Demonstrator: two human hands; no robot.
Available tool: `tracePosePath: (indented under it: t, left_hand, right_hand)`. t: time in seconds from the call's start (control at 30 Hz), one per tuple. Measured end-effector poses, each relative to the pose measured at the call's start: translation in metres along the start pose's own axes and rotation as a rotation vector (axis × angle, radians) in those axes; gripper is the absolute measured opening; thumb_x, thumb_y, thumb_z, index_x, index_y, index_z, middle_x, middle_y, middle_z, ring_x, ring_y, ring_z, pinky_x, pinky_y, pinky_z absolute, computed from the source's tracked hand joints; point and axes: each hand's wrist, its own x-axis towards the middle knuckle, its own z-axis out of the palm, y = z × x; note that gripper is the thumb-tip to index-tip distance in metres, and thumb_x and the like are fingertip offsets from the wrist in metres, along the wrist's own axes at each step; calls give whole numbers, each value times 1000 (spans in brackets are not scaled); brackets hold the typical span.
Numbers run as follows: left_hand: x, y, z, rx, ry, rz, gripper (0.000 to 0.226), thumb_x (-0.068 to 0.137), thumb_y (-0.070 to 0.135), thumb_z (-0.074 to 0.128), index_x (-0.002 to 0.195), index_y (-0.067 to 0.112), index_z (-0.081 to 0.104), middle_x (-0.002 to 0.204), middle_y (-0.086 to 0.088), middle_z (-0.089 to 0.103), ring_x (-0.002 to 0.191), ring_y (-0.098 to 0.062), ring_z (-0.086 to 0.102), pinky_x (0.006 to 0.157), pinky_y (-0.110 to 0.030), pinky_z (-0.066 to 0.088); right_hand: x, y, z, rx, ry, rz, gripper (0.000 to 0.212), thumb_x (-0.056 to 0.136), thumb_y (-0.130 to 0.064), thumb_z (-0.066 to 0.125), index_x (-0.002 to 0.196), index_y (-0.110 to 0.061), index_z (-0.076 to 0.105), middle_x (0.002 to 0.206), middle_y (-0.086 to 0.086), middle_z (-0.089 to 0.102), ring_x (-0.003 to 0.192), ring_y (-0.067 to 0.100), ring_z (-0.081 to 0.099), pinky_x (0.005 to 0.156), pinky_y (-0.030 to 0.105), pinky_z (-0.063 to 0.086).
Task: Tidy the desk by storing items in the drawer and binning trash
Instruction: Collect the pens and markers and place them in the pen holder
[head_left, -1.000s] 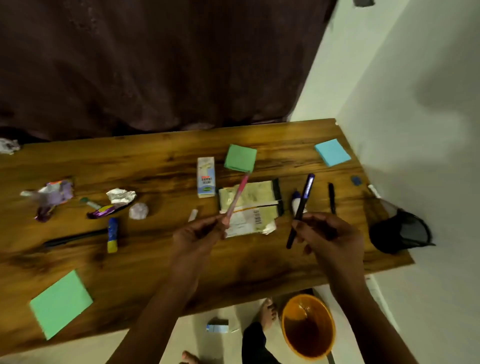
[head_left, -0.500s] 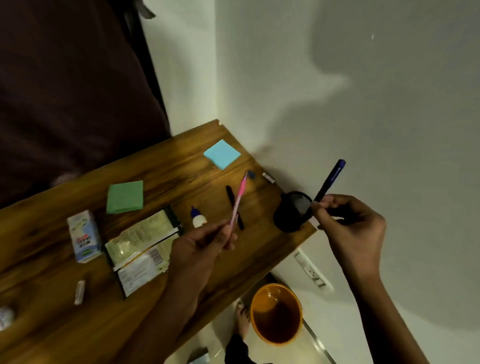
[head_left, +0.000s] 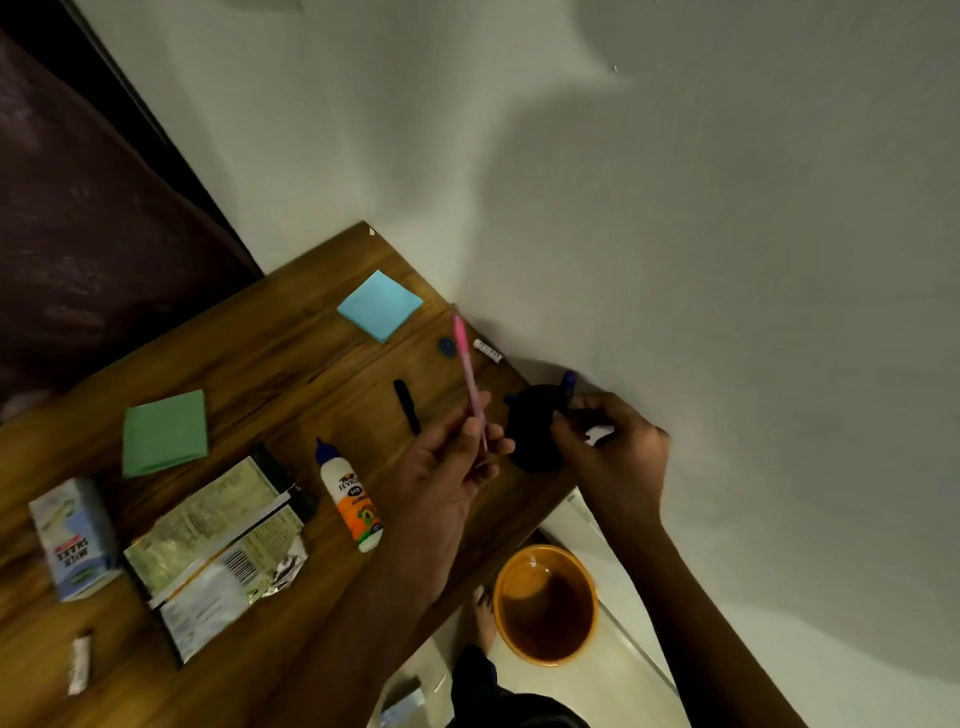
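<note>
My left hand (head_left: 447, 462) pinches a slim pink pen (head_left: 469, 379), tip angled up and away over the desk (head_left: 291, 364). My right hand (head_left: 613, 447) curls around a dark blue pen (head_left: 569, 384); only its top end shows, beside the black mesh pen holder (head_left: 535, 426) at the desk's right edge. A white glue bottle (head_left: 350, 499) with a blue cap and orange label lies flat near my left wrist. An orange bin (head_left: 545, 605) stands on the floor below.

Blue pen (head_left: 569, 382) mostly behind black holder (head_left: 535, 428)
</note>
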Motion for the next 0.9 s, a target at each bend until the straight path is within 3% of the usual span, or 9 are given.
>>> tracePosePath:
  t: [0.1,0.2,0.27,0.5,0.67,0.73,0.9]
  left_hand:
    - [9,-1,2,144,37,74,30,96,20,59,124,8,64,109,-12,76,102,-26,71,82,-36,52]
    - [18,-6,1,339,89,170,18,99,15,60,116,10,65,107,-4,78,104,-18,73,82,-29,54]
    - [23,-9,0,421,124,230,17,98,15,63,115,12,67,107,-1,79,106,-15,73,87,-29,56]
    - [33,-20,0,663,261,354,15,94,20,72,109,19,72,102,8,75,98,-5,69,84,-23,57]
    - [35,-23,3,693,264,339,12,92,18,74,102,24,73,93,21,72,91,2,66,77,-13,53]
    - [36,-23,3,728,246,359,11,91,18,75,102,21,74,91,18,73,90,1,67,75,-14,53]
    - [41,-23,8,833,203,461,12,89,20,78,100,21,74,96,11,74,92,-6,70,75,-21,56]
  right_hand:
    - [-2,6,9,-130,-47,-20,22,78,-23,81,99,-21,76,99,-7,72,87,8,66,73,7,43]
    - [-10,8,19,-232,-128,3,24,78,-24,80,102,-21,77,103,-11,60,109,13,54,79,16,40]
    - [-12,9,23,-232,-126,20,24,79,-22,81,102,-18,78,101,-14,54,114,16,51,82,24,44]
    - [-9,8,28,-202,-77,-38,31,78,-13,83,108,-15,76,99,-10,57,108,23,56,81,30,49]
    - [-10,14,28,-190,-28,-73,30,79,-13,82,108,-16,76,98,-17,51,104,18,56,77,22,45]
    - [-11,14,26,-164,17,-80,27,80,-12,81,106,-16,76,98,-16,54,104,17,56,79,16,43]
    - [-17,7,13,-10,98,-96,18,84,-14,76,101,-12,76,94,-5,67,97,19,62,76,33,53]
